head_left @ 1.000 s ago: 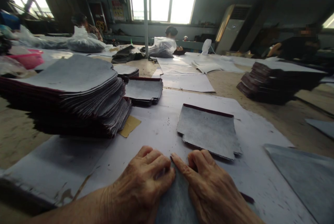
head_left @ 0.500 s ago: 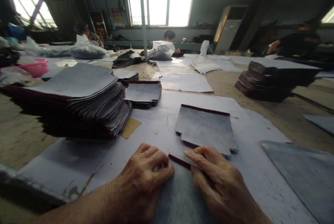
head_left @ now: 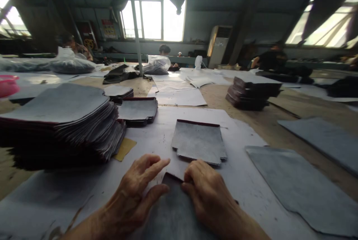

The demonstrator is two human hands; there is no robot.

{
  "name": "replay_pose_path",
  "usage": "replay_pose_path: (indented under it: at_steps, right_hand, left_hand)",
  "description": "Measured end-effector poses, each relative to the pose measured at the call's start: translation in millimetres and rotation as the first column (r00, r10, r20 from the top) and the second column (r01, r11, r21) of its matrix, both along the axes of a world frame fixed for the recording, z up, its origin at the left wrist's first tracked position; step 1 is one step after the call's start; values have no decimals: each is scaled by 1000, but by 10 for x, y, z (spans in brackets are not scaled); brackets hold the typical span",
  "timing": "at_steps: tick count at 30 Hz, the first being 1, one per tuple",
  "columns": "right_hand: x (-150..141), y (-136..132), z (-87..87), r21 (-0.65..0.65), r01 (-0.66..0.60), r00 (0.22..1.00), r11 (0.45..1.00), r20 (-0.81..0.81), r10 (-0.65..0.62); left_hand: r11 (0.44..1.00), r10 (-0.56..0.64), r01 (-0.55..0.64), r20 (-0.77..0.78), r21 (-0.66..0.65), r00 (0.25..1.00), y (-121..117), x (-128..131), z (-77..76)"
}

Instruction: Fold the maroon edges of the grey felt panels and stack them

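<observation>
A grey-backed sheet piece (head_left: 173, 210) with a dark maroon folded edge lies on the white paper right in front of me. My right hand (head_left: 208, 189) is closed at that folded edge, thumb and curled fingers pinching it near its right part. Beside the left corner, my left hand (head_left: 140, 188) has its thumb and fingers apart; its thumb tip rests at or just above the piece. Just beyond my hands lies a small pile of grey pieces (head_left: 198, 141), notched at the near corners and maroon along the far edge.
A tall stack of grey sheets (head_left: 61, 102) stands at left, smaller stacks (head_left: 137, 109) behind it. Larger grey sheets (head_left: 302, 184) lie at right. Further off are a dark stack (head_left: 251, 92), a pole (head_left: 135, 27), plastic bags (head_left: 71, 63) and several people across the table.
My view has swung right. The right hand slid along the folded edge, first rightward, then pinched it. The left hand opened its fingers away from the left corner.
</observation>
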State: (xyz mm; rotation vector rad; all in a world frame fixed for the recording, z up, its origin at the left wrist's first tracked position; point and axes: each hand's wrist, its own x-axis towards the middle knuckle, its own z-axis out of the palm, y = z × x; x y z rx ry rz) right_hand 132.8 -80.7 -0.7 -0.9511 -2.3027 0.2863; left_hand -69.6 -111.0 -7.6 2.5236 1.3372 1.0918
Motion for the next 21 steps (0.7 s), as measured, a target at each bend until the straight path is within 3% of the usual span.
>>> replay_pose_path:
  at_steps: [3,5,6,7,9,11,15,21]
  right_hand:
    - [-19,-27,-15,39,-75,996,996,-36,77]
    - [-7,-22,30,-59,-67,995,996,-79,62]
    - [14,-12,69,-174,-36,992,984,-128,13]
    - [48,1,113,-317,2,979,948,-191,-66]
    - [151,33,192,-582,55,917,811,-292,-272]
    - [285,58,225,-729,70,835,681,-330,-440]
    - [511,24,169,-842,38,733,537,-342,-587]
    - [554,-101,140,-891,-152,659,428,-414,-628]
  left_hand:
    - [993,-111,111,-8,-35,994,57,-5,-72]
    - [987,-140,143,35,-79,989,85,-13,-95]
    - [985,-123,130,62,-113,990,92,-18,-94]
    - [983,-98,110,83,-149,992,97,-25,-84]
    - [974,-58,81,114,-212,992,100,-37,-47]
    - [962,-26,65,148,-265,989,104,-47,-2]
    - [918,61,3,149,-396,987,114,-50,57]
    - [869,170,-66,170,-490,971,107,-34,80]
